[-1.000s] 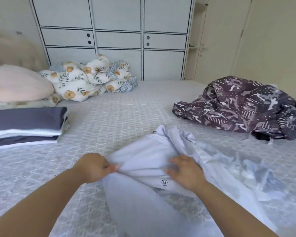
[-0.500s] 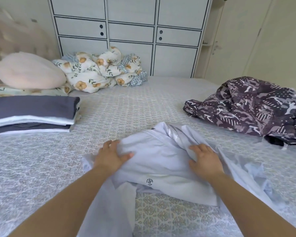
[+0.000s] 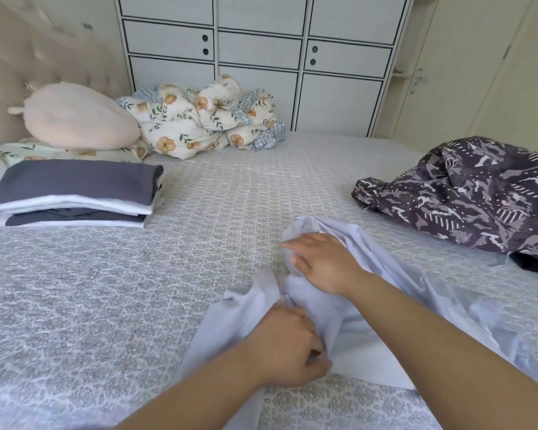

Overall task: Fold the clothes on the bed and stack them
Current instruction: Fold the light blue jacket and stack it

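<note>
Here, pale garment (image 3: 348, 324) long axis near-left to far-right, left hand (image 3: 288, 346) grip clenched on it, right hand (image 3: 322, 263) apparently flat.

1. Pale lavender-blue crumpled cotton garment (image 3: 348, 330): plain, no print showing.
2. Dark purple-grey rumpled printed garment (image 3: 475, 193): white and grey camouflage-like shapes, dashes and dots.
3. Folded stack of clothes (image 3: 75, 193): charcoal grey layers alternating with white.
4. Quilted bed cover (image 3: 106, 290): light grey with a beige floral lattice.
5. Bunched cream duvet (image 3: 199, 119): orange flowers, green leaves, blue gingham patches.
6. Round plush pillow (image 3: 78, 116): plain pale pink.
</note>
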